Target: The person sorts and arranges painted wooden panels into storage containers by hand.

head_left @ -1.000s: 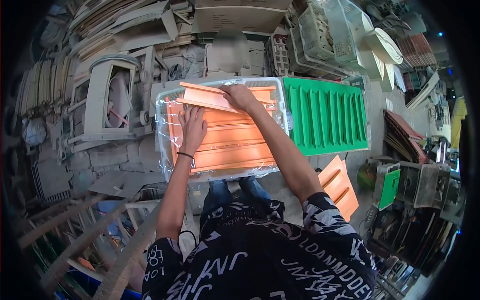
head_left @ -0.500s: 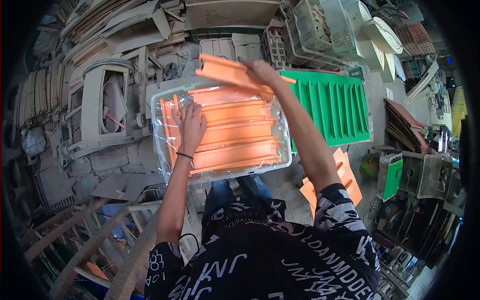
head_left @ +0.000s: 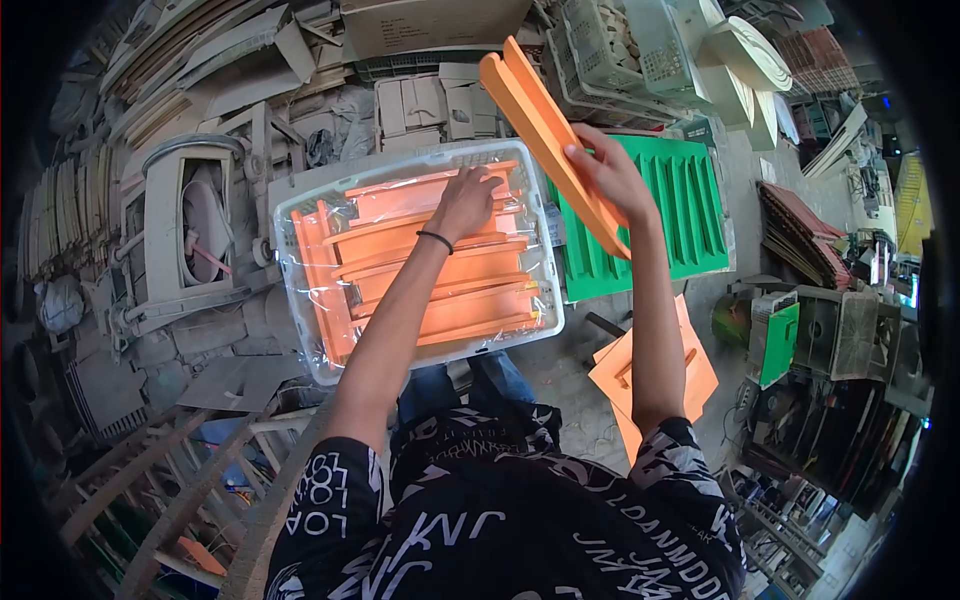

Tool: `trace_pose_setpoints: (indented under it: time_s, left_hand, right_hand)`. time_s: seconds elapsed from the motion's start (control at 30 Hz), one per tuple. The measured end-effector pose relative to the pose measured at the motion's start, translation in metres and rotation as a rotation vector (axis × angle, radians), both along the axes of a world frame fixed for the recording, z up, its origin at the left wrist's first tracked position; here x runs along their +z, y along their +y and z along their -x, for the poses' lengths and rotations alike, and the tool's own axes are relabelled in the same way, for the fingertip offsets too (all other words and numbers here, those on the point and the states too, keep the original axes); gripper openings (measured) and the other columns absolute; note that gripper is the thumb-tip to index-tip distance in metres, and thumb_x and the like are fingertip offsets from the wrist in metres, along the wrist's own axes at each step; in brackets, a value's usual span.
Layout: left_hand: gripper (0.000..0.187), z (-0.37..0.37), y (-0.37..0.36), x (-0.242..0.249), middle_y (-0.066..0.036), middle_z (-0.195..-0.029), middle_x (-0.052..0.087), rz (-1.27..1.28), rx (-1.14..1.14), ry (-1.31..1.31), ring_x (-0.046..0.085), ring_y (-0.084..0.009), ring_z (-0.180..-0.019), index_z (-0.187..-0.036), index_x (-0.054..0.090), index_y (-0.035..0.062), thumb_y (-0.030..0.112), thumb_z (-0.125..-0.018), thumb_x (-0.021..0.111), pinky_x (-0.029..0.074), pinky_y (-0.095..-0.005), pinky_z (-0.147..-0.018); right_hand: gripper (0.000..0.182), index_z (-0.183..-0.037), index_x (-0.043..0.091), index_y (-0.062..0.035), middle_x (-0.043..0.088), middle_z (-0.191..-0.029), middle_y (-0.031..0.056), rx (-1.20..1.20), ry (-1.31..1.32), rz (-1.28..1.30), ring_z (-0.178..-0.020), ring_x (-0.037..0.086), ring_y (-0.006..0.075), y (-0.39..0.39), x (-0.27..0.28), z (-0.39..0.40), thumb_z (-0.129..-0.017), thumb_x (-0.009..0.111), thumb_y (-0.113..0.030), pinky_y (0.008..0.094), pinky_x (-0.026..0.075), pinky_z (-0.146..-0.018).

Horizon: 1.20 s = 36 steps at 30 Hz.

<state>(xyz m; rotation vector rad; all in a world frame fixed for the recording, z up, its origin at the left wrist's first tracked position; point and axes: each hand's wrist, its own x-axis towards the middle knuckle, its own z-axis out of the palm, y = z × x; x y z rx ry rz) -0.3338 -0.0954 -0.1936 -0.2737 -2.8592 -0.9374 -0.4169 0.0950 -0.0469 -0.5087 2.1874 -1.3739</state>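
A long orange channel-shaped piece (head_left: 550,125) is in my right hand (head_left: 610,175), raised and slanting between the crate and the green ribbed panel (head_left: 680,205). My left hand (head_left: 467,203) rests on the orange pieces (head_left: 430,262) near the far right part of the crate, its fingers bent; what they grip, if anything, is hidden. Several such pieces lie crosswise in the white plastic crate (head_left: 555,290), which has a clear plastic liner. At the crate's left side, more orange pieces (head_left: 318,275) stand lengthwise.
Flat orange pieces (head_left: 640,375) lie on the floor at the right, below the green panel. Cardboard boxes (head_left: 430,25) and a crate of small blocks (head_left: 605,45) stand beyond. On the left are a dusty metal frame (head_left: 185,225) and wooden rails (head_left: 170,480).
My right hand has moved right with the orange piece, which has turned from nearly level to steeply slanted. My left hand has shifted from the crate's left side toward its far right.
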Motion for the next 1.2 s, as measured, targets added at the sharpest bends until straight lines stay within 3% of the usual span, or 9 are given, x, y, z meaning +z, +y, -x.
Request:
trace_pose_setpoints:
  time_s: [0.13, 0.23, 0.33, 0.4, 0.43, 0.7, 0.9, 1.07, 1.2]
  left_hand:
    - [0.038, 0.015, 0.009, 0.004, -0.011, -0.124, 0.041, 0.083, -0.032, -0.151, 0.039, -0.0304, -0.111, -0.111, 0.056, 0.0133, 0.007, -0.074, 0.052, 0.035, -0.0455, -0.093]
    - [0.039, 0.016, 0.012, 0.007, -0.010, -0.127, 0.037, 0.179, -0.005, -0.115, 0.034, -0.0291, -0.114, -0.110, 0.056, 0.0149, 0.007, -0.072, 0.055, 0.030, -0.0491, -0.097]
    - [0.040, 0.020, 0.007, -0.001, -0.013, -0.122, 0.045, 0.195, 0.055, -0.111, 0.041, -0.0304, -0.111, -0.112, 0.055, 0.0121, 0.004, -0.073, 0.054, 0.034, -0.0440, -0.095]
    - [0.037, 0.023, -0.005, -0.012, -0.016, -0.113, 0.053, -0.320, 0.084, -0.202, 0.049, -0.0306, -0.105, -0.112, 0.052, 0.0069, 0.003, -0.075, 0.053, 0.040, -0.0385, -0.091]
    - [0.032, 0.016, -0.007, -0.011, -0.017, -0.107, 0.057, -0.537, 0.217, -0.194, 0.054, -0.0273, -0.102, -0.109, 0.051, 0.0028, 0.013, -0.079, 0.057, 0.043, -0.0351, -0.086]
    - [0.016, -0.081, -0.111, -0.021, -0.019, -0.083, 0.062, -0.438, 0.463, -0.019, 0.061, -0.0287, -0.080, -0.095, 0.054, -0.0031, 0.004, -0.083, 0.046, 0.047, -0.0368, -0.069]
    - [0.020, -0.137, -0.134, 0.036, -0.017, -0.091, 0.062, -0.488, 0.723, -0.044, 0.061, -0.0235, -0.086, -0.100, 0.055, -0.0033, 0.004, -0.084, 0.044, 0.048, -0.0309, -0.076]
    - [0.022, -0.134, -0.141, 0.042, -0.016, -0.095, 0.061, -0.436, 0.699, -0.107, 0.060, -0.0250, -0.088, -0.101, 0.055, -0.0033, 0.005, -0.083, 0.046, 0.047, -0.0310, -0.079]
    - [0.020, -0.116, -0.137, 0.036, -0.017, -0.091, 0.059, -0.356, 0.641, -0.117, 0.057, -0.0283, -0.086, -0.097, 0.056, -0.0033, 0.005, -0.080, 0.049, 0.046, -0.0351, -0.076]
  right_hand:
    - [0.025, -0.105, 0.055, -0.0015, 0.057, -0.081, 0.0033, -0.075, 0.051, 0.133, -0.070, 0.050, 0.0084, 0.014, -0.012, -0.015, -0.086, 0.052, -0.017, 0.0233, 0.042, -0.063]
    - [0.029, -0.112, 0.052, -0.0003, 0.058, -0.093, 0.0014, -0.091, -0.060, 0.103, -0.082, 0.050, 0.0078, 0.020, -0.018, -0.021, -0.088, 0.050, -0.016, 0.0233, 0.041, -0.075]
    - [0.026, -0.104, 0.055, 0.0000, 0.060, -0.084, 0.0118, -0.054, 0.111, 0.028, -0.075, 0.055, 0.0168, 0.003, -0.026, -0.026, -0.083, 0.054, -0.015, 0.0284, 0.043, -0.070]
    - [0.025, -0.102, 0.055, -0.0001, 0.060, -0.084, 0.0182, 0.081, 0.265, -0.125, -0.077, 0.058, 0.0283, -0.015, -0.032, -0.026, -0.081, 0.053, -0.013, 0.0329, 0.043, -0.071]
    - [0.025, -0.103, 0.055, -0.0013, 0.059, -0.087, 0.0210, 0.082, 0.235, -0.157, -0.083, 0.056, 0.0360, -0.026, -0.034, -0.025, -0.080, 0.053, -0.011, 0.0375, 0.043, -0.073]
    - [0.028, -0.106, 0.058, -0.0101, 0.061, -0.092, 0.0172, 0.420, 0.425, -0.249, -0.088, 0.056, 0.0353, -0.099, -0.079, -0.009, -0.079, 0.052, -0.015, 0.0434, 0.045, -0.076]
    - [0.026, -0.106, 0.058, -0.0136, 0.062, -0.094, 0.0146, 0.607, 0.502, -0.478, -0.088, 0.058, 0.0318, -0.148, -0.109, -0.008, -0.082, 0.049, -0.016, 0.0425, 0.046, -0.075]
    - [0.025, -0.105, 0.058, -0.0128, 0.062, -0.095, 0.0125, 0.633, 0.496, -0.601, -0.089, 0.058, 0.0310, -0.153, -0.133, -0.007, -0.082, 0.048, -0.015, 0.0422, 0.047, -0.076]
    - [0.022, -0.100, 0.058, -0.0107, 0.060, -0.095, 0.0112, 0.545, 0.616, -0.447, -0.089, 0.057, 0.0305, -0.148, -0.147, -0.010, -0.082, 0.047, -0.014, 0.0421, 0.048, -0.075]
